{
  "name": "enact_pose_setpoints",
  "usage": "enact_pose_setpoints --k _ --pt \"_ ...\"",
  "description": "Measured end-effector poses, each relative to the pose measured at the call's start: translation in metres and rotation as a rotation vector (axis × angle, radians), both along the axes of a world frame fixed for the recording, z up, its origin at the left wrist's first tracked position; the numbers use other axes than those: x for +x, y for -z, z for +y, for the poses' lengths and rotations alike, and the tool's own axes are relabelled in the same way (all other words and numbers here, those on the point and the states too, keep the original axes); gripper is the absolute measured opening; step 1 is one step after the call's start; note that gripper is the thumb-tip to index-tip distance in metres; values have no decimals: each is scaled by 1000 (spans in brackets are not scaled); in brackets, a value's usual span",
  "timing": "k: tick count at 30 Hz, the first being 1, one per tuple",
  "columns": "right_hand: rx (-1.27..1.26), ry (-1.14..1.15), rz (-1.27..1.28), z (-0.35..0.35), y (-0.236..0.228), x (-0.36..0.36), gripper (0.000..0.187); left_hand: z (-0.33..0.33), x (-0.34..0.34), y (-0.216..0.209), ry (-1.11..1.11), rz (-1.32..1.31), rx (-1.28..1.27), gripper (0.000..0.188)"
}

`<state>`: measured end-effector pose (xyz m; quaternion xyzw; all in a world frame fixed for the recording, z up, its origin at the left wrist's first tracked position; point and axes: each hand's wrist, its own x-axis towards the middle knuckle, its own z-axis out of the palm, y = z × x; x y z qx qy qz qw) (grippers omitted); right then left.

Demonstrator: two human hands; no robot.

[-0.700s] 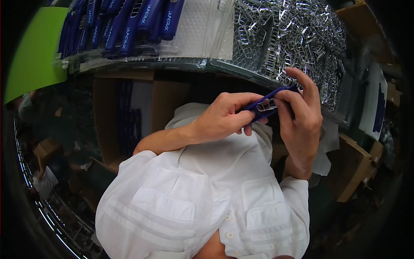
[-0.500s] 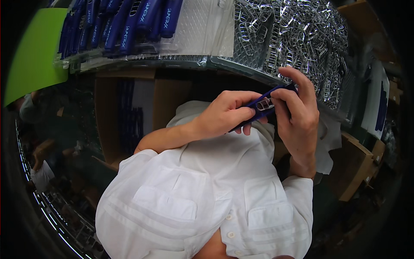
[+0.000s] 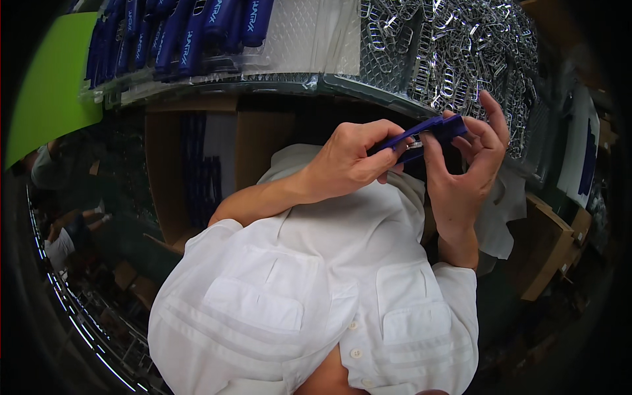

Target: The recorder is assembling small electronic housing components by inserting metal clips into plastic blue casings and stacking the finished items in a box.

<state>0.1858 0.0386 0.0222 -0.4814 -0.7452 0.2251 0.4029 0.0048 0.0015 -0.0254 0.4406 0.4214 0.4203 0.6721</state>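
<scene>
Pinching blue strap between fingers.

Dark blue plastic handle piece with silver metal insert; white shirt; row of blue handles; shiny silver metal clips; lime green panel; brown cardboard box.

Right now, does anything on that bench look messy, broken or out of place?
Nothing stands out. Both hands, left hand and right hand, hold one blue piece. The metal clips lie in a loose heap, and the other blue pieces sit stacked together.
</scene>
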Motion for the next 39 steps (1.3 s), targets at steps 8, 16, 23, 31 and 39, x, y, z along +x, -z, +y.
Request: enact_pose_setpoints --k 8,16,23,31,39 --pt "-573 -36 461 -4 14 8 20 -4 2 4 -42 114 234 20" --pt "-428 -57 247 -8 11 -2 21 -2 11 11 -166 216 273 13" --pt "-313 40 26 -3 19 -12 19 7 12 19 -226 201 202 8" --pt "-459 -85 556 14 35 12 26 14 -18 -13 149 27 151 42" --pt "-576 -331 974 -2 18 22 76 5 -5 -33 -142 451 691 70"
